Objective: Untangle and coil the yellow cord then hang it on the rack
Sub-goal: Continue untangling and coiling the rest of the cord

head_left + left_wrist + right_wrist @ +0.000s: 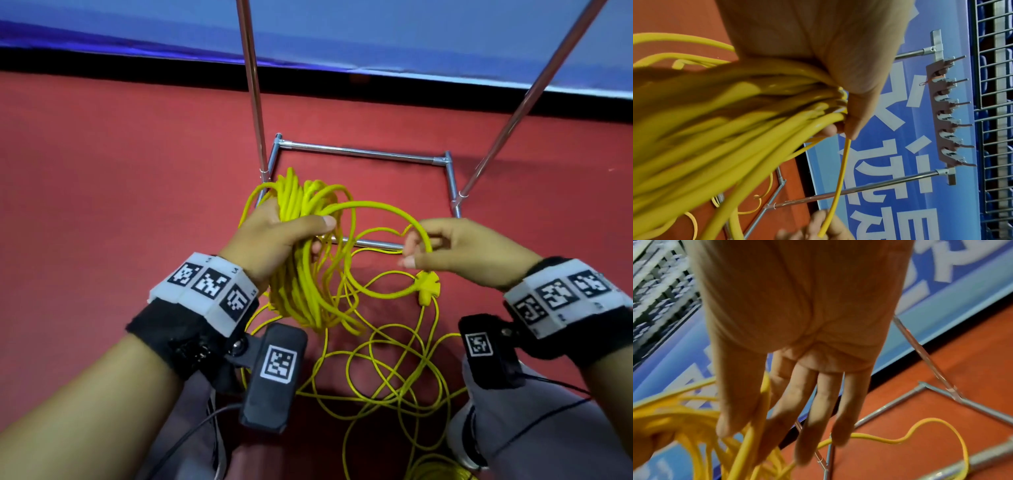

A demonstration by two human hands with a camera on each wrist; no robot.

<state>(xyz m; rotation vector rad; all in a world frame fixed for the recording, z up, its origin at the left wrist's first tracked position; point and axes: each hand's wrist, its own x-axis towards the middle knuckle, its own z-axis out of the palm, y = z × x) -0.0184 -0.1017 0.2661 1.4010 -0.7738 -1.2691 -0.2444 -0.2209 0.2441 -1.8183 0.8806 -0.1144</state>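
Observation:
The yellow cord (301,274) is partly gathered into a hanging coil, which my left hand (318,236) grips at its top. One strand arcs from the coil to my right hand (411,251), which pinches it between thumb and forefinger. A yellow plug (428,286) dangles just below that hand. More cord lies in loose tangled loops (394,370) on the red floor below. In the left wrist view the coil (756,105) fills the palm, and the rack's hook bar (945,110) stands beyond. The right wrist view shows my right hand (748,434) with the strand (764,395) under the thumb.
The rack's metal base frame (359,152) lies on the red floor ahead, with two slanted uprights (251,85) rising from it. A blue banner (342,34) runs behind. Grey trouser legs (531,428) stand among the loose loops.

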